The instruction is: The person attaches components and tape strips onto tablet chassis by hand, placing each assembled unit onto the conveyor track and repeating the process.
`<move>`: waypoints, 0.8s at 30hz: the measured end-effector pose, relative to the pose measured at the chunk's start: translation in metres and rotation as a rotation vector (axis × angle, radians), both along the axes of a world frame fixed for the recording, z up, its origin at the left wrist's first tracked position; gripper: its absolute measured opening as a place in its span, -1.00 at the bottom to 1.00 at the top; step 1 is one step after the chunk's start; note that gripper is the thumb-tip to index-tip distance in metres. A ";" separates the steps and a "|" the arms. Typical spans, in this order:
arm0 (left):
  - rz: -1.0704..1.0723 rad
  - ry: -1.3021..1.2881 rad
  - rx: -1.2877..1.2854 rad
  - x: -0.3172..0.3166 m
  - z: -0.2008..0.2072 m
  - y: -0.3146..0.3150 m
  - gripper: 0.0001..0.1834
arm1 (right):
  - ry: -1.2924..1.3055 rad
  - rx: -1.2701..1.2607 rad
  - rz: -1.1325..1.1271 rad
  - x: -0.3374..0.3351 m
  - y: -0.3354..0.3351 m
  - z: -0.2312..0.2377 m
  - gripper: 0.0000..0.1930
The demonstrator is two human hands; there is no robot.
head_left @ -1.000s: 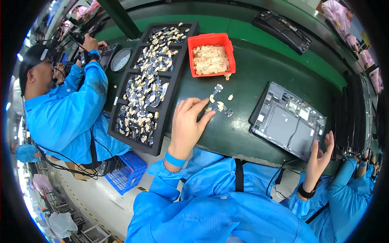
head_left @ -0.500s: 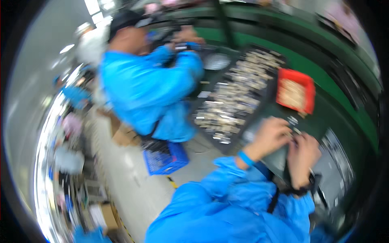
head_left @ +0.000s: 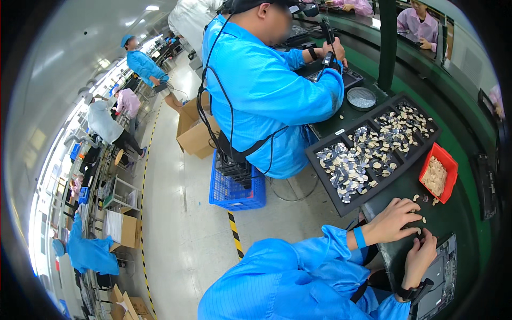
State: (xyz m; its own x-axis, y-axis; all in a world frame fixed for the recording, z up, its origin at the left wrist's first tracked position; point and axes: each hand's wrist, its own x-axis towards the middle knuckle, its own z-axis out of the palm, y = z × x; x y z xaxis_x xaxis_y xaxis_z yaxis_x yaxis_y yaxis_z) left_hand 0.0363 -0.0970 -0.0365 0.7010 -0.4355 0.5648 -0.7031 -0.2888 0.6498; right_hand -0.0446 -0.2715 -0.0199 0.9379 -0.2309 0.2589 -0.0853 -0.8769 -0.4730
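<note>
Our left hand (head_left: 393, 221) and right hand (head_left: 420, 258) are half-curled, close together, near the opened tablet-shaped device (head_left: 440, 273); whether either pinches anything, we cannot tell.

Wears a bright blue, long-sleeved smock of thin, slightly shiny cloth (head_left: 266, 288), finely lined over the shoulder and creased along both arms. Just behind the bare left hand (head_left: 394, 220), wears a flat, plain blue wristband (head_left: 359, 238), then a loosely bunched blue cuff (head_left: 336, 240). Behind the bare right hand (head_left: 420, 258), wears a black wrist strap with a dark, blocky attachment (head_left: 411, 293), next to a blue sleeve end (head_left: 390, 309). Farther back, between both sleeves, shows a dark strap (head_left: 360, 292) against blue cloth.
</note>
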 end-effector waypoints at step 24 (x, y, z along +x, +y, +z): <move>-0.202 0.550 -0.473 -0.029 0.045 -0.029 -0.78 | -0.128 0.893 0.002 -0.046 -0.017 0.030 -0.62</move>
